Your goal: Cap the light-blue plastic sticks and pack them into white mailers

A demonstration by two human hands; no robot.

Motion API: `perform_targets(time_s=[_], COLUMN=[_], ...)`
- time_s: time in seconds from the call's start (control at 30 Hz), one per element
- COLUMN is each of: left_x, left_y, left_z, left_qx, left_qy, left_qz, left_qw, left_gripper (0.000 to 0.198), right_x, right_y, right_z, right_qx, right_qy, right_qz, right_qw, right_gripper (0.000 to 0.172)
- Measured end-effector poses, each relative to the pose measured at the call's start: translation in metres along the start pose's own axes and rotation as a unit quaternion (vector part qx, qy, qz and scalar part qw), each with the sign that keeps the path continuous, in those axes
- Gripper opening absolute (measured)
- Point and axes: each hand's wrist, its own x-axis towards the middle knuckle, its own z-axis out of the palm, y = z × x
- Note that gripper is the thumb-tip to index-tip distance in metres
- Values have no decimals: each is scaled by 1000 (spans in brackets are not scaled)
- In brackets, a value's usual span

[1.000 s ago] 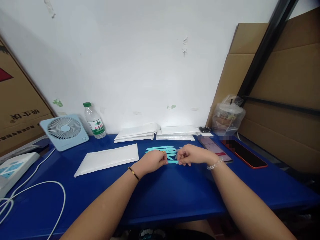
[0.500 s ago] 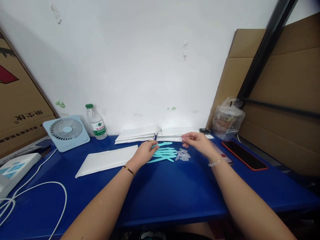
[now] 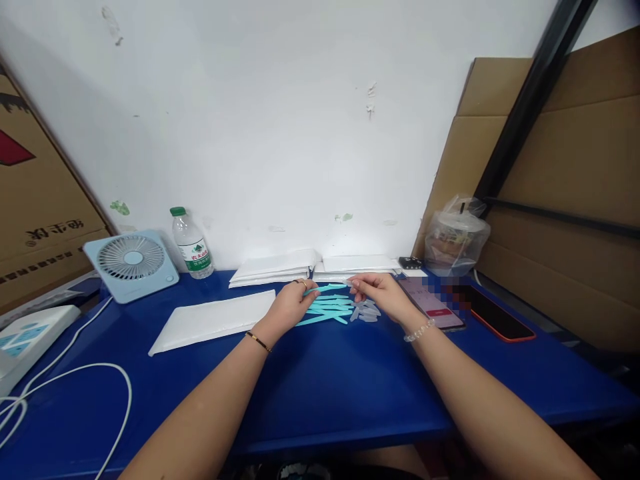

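Note:
Between its thumb and fingers, my left hand point(image 3: 293, 305) pinches a turquoise stick point(image 3: 331, 287) that points right. My right hand point(image 3: 376, 292) pinches a small clear piece point(image 3: 349, 282) at the right tip of that stick; whether they touch is too small to tell. Below the hands lie several turquoise sticks point(image 3: 330, 308) in a loose pile. Just right of them is a small heap of translucent pieces point(image 3: 367, 311). A flat white padded envelope point(image 3: 213, 322) lies left of my left hand.
Stacks of white envelopes point(image 3: 273, 267) rest against the wall. At the left are a blue fan point(image 3: 133, 260), a bottle point(image 3: 193, 247) and a white cable point(image 3: 127, 383). Two phones point(image 3: 493, 312) and a bagged cup point(image 3: 455, 243) are at the right of the blue table point(image 3: 345, 387).
My right hand has moved left, bringing the clear piece to the end of the turquoise stick. More of the pinkish phone screen shows. My left hand has hardly moved.

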Motion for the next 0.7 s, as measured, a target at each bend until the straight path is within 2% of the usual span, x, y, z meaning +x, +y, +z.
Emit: perform_targets(time_s=[0.17, 0.53, 0.7], left_x=[0, -1, 0], left_y=[3, -2, 1], left_z=[1, 0, 3], left_qx=[-8, -6, -7], left_qy=[-11, -3, -8], left_qz=[1, -4, -3], left_qw=[1000, 1000, 1000], left_gripper=[25, 26, 26], right_x=[0, -2, -2], right_y=[0, -4, -4], right_z=[2, -2, 6], right_qx=[-15, -19, -41], right_qy=[-27, 20, -23], right_qz=[-1, 0, -2], right_qw=[1000, 1000, 999], right_gripper=[39, 38, 39])
